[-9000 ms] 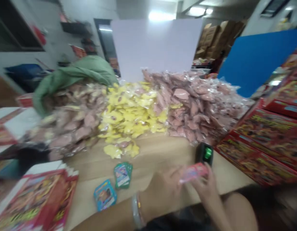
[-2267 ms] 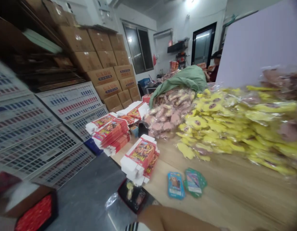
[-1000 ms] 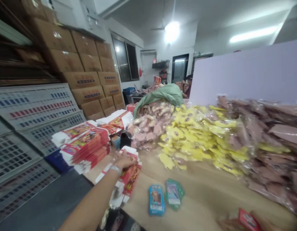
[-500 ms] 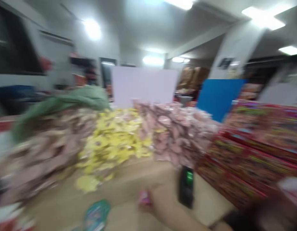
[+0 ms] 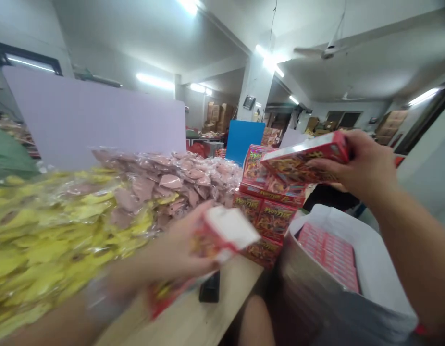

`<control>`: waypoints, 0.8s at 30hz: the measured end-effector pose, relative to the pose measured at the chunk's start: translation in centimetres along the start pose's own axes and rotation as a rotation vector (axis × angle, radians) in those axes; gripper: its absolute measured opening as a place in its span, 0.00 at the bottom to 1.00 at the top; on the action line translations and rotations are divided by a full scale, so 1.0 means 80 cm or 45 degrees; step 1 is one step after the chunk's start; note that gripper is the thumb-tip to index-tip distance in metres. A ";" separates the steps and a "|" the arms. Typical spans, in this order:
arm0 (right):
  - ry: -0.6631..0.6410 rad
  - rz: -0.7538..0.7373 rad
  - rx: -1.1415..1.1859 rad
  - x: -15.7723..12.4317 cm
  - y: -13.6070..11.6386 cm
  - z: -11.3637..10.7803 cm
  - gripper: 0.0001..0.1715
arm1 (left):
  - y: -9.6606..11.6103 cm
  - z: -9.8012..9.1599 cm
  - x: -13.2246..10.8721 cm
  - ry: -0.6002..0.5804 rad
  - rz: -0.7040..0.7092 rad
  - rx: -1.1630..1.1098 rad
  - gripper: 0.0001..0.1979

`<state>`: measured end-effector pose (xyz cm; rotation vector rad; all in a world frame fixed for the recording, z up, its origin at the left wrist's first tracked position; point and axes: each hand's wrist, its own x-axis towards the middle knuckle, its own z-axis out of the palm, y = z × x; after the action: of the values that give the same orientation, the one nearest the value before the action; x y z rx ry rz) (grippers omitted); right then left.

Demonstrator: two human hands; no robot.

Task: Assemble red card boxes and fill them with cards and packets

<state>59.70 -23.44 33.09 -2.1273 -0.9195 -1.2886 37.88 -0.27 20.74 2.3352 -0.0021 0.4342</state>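
Observation:
My right hand (image 5: 370, 163), raised at the right, is closed around the end of a red printed box (image 5: 302, 161) with a pale top side, held tilted above the stacked cartons. My left hand (image 5: 193, 240) is closed on a small box (image 5: 211, 240) with red printed sides and a white face; motion blurs it. Below the left wrist lies another red printed piece (image 5: 168, 295), partly covered by the arm; I cannot tell whether it is a separate box. A black device (image 5: 210, 288) rests on the table (image 5: 237, 283) just under the left hand.
Red printed display boxes (image 5: 275, 218) are stacked beyond the hands. At the right stands an open sack (image 5: 298, 259) with rows of small red-pink boxes (image 5: 328, 254). Bagged yellow pieces (image 5: 64, 240) and bagged pink pieces (image 5: 172, 180) are heaped at left, before a lilac board (image 5: 110, 115).
The view has swung to the right. Both hands now show, each with a red box. The green round packet on the table is out of view, and the open sack has come into view.

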 end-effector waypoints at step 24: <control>-0.725 -0.671 -0.384 0.063 0.039 0.097 0.28 | 0.025 0.060 0.198 -0.503 0.247 0.406 0.46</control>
<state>68.17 -18.64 34.06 -2.6704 -1.7023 -1.1043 54.03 -3.00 23.78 2.7123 -0.3759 0.0602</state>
